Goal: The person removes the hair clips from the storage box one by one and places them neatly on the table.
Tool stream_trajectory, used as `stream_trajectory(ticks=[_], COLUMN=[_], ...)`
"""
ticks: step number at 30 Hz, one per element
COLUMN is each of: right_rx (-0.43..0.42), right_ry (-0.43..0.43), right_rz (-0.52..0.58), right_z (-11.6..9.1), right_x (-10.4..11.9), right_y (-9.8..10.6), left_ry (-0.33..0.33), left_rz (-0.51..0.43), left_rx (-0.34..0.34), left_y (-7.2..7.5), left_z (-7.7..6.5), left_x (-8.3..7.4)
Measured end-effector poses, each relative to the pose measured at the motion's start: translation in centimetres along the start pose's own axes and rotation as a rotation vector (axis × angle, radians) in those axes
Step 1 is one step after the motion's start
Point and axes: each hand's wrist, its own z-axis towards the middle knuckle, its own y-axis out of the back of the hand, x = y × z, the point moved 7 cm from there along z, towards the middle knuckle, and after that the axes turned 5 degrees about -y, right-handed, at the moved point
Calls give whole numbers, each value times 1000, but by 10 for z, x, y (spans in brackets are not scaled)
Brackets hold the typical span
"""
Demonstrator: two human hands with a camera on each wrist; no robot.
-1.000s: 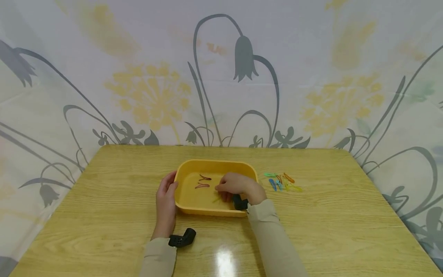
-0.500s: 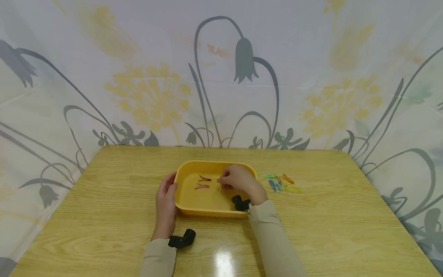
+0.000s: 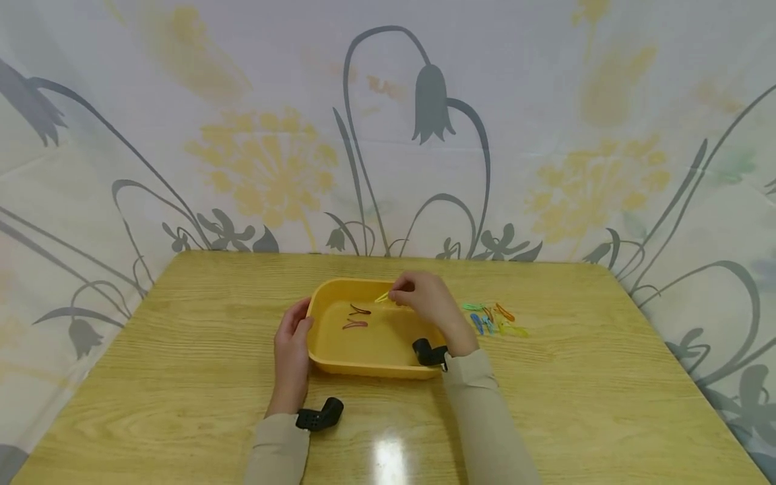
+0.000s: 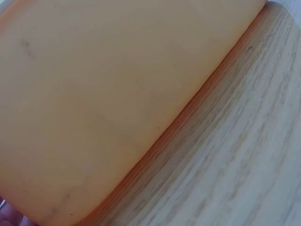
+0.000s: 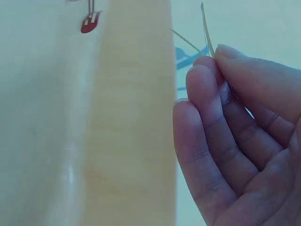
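Honestly can't read any actual text anywhere here. Closest thing is a faint orange mark (image 3: 384, 87) on the flowery backdrop (image 3: 515, 54), just left of the big grey drooping flower (image 3: 432, 101). Looks kinda letter-shaped, but it's way too blurry to say if it's writing at all.

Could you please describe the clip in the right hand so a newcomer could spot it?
Find the yellow tray on the wooden table. Near its far side, the right hand pinches a thin, V-shaped yellow clip. It is the only clip in a hand: two darker clips lie inside the tray, a colourful cluster beside it.
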Motion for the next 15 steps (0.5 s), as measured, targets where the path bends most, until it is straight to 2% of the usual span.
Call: stream_trajectory(ticks=[8,15], right_rx=[9,-9], right_ry=[82,114], right_rz=[98,104], right_z=[-7,-9], right_x=[10,14], right_y=[10,13], left_ry=[6,11], left_rz=[15,16], left_rx=[-7,-9], left_y=[-1,-1], left_z=[1,0], left_x=[0,0])
